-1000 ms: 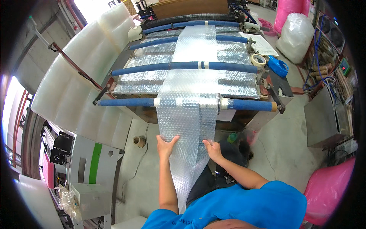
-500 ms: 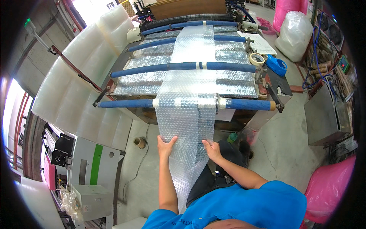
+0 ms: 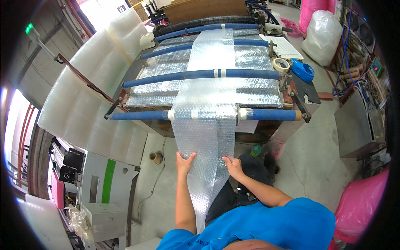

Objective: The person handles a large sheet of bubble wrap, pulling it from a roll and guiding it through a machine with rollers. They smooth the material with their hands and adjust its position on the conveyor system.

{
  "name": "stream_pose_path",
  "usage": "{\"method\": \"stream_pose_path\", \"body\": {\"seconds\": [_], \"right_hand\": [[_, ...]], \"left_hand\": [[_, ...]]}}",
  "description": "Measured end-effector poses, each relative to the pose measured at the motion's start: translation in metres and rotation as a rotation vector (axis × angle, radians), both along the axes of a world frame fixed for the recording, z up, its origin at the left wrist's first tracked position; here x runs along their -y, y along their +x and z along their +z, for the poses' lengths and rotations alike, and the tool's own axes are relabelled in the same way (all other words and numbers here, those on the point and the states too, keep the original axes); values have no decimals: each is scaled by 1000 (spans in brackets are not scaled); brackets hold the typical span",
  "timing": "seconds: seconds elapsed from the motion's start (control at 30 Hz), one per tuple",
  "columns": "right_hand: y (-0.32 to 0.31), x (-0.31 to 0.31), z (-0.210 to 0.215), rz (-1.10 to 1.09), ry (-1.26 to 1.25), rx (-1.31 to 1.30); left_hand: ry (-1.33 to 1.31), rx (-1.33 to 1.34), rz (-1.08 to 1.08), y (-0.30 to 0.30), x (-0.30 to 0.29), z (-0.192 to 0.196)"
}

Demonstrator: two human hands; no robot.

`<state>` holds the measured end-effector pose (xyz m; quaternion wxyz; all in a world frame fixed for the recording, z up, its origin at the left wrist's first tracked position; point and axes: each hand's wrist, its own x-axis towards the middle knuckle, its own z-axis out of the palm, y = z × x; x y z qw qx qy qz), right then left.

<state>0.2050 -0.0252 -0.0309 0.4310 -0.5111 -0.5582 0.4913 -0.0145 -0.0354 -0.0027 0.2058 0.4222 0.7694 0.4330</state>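
A long strip of clear bubble wrap (image 3: 200,139) comes over the blue rollers and hangs down toward my lap. My left hand (image 3: 184,162) grips its left edge, thumb on top and the other fingers out of sight beneath. On the opposite edge my right hand (image 3: 233,166) holds the wrap the same way, thumb over the top. Below both hands the strip narrows and trails past my legs. The nearest blue roller (image 3: 271,114) carries the wrap between a white collar on the left and a metal disc on the right.
Silvery bubble sheet (image 3: 154,93) covers the machine bed under further blue rollers. Masking tape (image 3: 281,64) and a blue tape ring (image 3: 303,71) lie at its right corner. Large wrap rolls (image 3: 83,87) stand left, above a grey-white machine (image 3: 98,183). A pink bundle (image 3: 362,204) sits right.
Both hands have come slightly nearer to me with the bubble wrap, still gripping its two edges. The whole view has shifted a little.
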Motion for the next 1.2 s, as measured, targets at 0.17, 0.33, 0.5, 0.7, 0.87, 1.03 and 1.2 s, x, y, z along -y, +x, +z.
{"method": "stream_pose_path", "body": {"seconds": [0.17, 0.33, 0.5, 0.7, 0.87, 1.03, 1.2], "right_hand": [[2, -34, 27, -19, 56, -8], [-2, -87, 31, -53, 109, -130], [-7, -73, 62, -104, 94, -152], [-5, -23, 36, -11, -52, -2], [5, 13, 33, 153, -208, 33], [4, 59, 107, 275, -334, -407], [5, 59, 110, 262, -337, -378]], "left_hand": [[103, 98, -53, 3, -38, 40], [198, 78, -4, -4, -91, 58], [35, 71, 83, 3, -76, 86], [30, 1, 79, 13, -30, 57], [77, 1, 108, 25, 9, 92], [179, 242, -17, -9, 32, 132], [252, 353, -24, -10, 29, 117]]}}
